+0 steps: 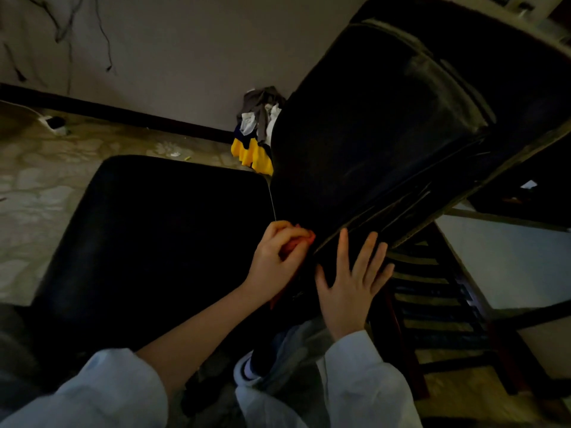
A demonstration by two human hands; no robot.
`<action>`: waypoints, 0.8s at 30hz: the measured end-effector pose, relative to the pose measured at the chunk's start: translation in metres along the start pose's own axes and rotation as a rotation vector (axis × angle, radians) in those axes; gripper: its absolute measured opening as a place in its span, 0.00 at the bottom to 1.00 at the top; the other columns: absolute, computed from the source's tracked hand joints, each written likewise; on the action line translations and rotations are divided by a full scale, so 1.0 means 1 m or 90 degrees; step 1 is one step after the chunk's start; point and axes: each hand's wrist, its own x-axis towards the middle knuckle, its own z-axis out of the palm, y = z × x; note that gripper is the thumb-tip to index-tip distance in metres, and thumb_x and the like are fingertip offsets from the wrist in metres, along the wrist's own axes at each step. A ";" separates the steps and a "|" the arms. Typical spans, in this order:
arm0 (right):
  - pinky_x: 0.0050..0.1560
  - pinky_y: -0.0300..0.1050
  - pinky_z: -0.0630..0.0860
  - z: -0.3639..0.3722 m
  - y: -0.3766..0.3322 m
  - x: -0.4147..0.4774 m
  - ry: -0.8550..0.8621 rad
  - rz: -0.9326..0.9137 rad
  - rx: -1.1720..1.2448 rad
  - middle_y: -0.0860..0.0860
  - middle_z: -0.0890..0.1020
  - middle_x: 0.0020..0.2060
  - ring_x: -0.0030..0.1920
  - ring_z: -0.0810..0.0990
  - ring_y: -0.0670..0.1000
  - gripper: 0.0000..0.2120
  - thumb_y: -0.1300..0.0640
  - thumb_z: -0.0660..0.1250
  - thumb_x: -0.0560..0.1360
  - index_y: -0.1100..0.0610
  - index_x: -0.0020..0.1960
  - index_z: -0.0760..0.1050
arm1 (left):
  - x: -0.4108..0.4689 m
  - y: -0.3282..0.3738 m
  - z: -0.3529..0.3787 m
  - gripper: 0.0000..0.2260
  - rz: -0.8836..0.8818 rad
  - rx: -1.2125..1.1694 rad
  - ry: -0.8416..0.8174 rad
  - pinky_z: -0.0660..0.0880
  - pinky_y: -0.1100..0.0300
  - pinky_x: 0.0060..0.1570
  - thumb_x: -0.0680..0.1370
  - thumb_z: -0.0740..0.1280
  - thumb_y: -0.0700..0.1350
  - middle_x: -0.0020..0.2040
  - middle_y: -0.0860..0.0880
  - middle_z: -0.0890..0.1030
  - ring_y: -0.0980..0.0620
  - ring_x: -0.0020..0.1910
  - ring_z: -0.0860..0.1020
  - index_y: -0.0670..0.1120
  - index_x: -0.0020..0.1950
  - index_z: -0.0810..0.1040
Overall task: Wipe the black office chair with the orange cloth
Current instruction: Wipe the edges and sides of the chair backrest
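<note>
Black office chair (160,230) fills the middle. Left hand (278,254) grips the orange cloth (306,236), bunched where seat meets back. Right hand (349,285) lies flat on the back, fingers spread. A pile of clothes (256,134) sits behind it; a wooden chair (432,304) stands close beside.

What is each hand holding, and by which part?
Left hand grips the orange cloth, bunched in its fist. Right hand holds nothing, resting flat on the chair backrest.
</note>
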 end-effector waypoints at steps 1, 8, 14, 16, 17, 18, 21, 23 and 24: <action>0.72 0.59 0.39 0.000 0.002 0.001 -0.003 -0.008 0.002 0.59 0.51 0.74 0.75 0.43 0.58 0.35 0.45 0.56 0.72 0.48 0.75 0.48 | 0.001 0.003 0.004 0.09 0.007 -0.005 -0.001 0.68 0.74 0.55 0.76 0.68 0.39 0.53 0.50 0.72 0.64 0.54 0.73 0.51 0.53 0.80; 0.71 0.59 0.39 0.006 0.001 0.002 -0.014 -0.019 0.021 0.60 0.53 0.72 0.73 0.46 0.57 0.37 0.46 0.56 0.70 0.51 0.75 0.47 | -0.006 -0.008 0.014 0.10 0.001 -0.049 0.002 0.67 0.73 0.59 0.75 0.68 0.37 0.53 0.56 0.70 0.65 0.57 0.72 0.51 0.51 0.80; 0.70 0.60 0.41 0.008 0.000 0.002 -0.008 -0.022 0.019 0.62 0.52 0.72 0.73 0.46 0.57 0.37 0.43 0.57 0.71 0.53 0.75 0.47 | -0.029 -0.032 0.016 0.11 -0.056 -0.063 0.009 0.68 0.74 0.55 0.75 0.68 0.36 0.53 0.54 0.71 0.65 0.55 0.73 0.51 0.51 0.79; 0.69 0.61 0.43 0.008 -0.001 0.002 -0.008 -0.022 0.020 0.62 0.53 0.72 0.73 0.46 0.57 0.37 0.43 0.57 0.71 0.54 0.75 0.47 | -0.039 -0.044 0.017 0.09 -0.104 -0.050 0.004 0.69 0.73 0.53 0.76 0.68 0.37 0.52 0.53 0.72 0.65 0.53 0.73 0.50 0.51 0.80; 0.69 0.62 0.45 0.009 -0.002 0.002 -0.008 -0.022 0.018 0.62 0.53 0.72 0.73 0.46 0.57 0.37 0.43 0.57 0.71 0.54 0.75 0.47 | -0.045 -0.053 0.017 0.08 -0.132 -0.021 -0.019 0.70 0.71 0.53 0.76 0.68 0.38 0.52 0.53 0.72 0.63 0.52 0.74 0.49 0.51 0.81; 0.70 0.63 0.46 0.010 -0.002 0.001 -0.011 -0.024 0.013 0.62 0.53 0.72 0.73 0.47 0.58 0.37 0.43 0.57 0.71 0.53 0.75 0.47 | -0.052 -0.061 0.019 0.07 -0.158 0.022 -0.059 0.71 0.68 0.53 0.76 0.68 0.40 0.53 0.53 0.72 0.61 0.52 0.74 0.49 0.51 0.82; 0.72 0.60 0.40 0.010 0.004 -0.007 -0.035 -0.044 0.013 0.61 0.53 0.72 0.73 0.46 0.57 0.37 0.43 0.56 0.71 0.50 0.76 0.46 | -0.076 -0.074 0.034 0.06 -0.231 0.053 -0.116 0.71 0.70 0.53 0.77 0.67 0.43 0.54 0.52 0.73 0.62 0.50 0.74 0.50 0.51 0.82; 0.71 0.57 0.38 0.008 0.010 -0.012 -0.056 -0.062 0.005 0.61 0.54 0.72 0.73 0.46 0.57 0.36 0.44 0.56 0.71 0.49 0.76 0.47 | -0.079 -0.067 0.043 0.06 -0.302 -0.008 -0.013 0.70 0.75 0.49 0.77 0.66 0.41 0.53 0.49 0.74 0.62 0.48 0.75 0.48 0.51 0.81; 0.71 0.57 0.38 0.008 0.012 -0.015 -0.062 -0.071 -0.004 0.61 0.54 0.72 0.73 0.47 0.56 0.35 0.44 0.55 0.71 0.50 0.75 0.48 | -0.076 -0.061 0.045 0.05 -0.328 -0.047 0.058 0.70 0.76 0.47 0.78 0.66 0.40 0.53 0.48 0.74 0.60 0.47 0.75 0.47 0.50 0.81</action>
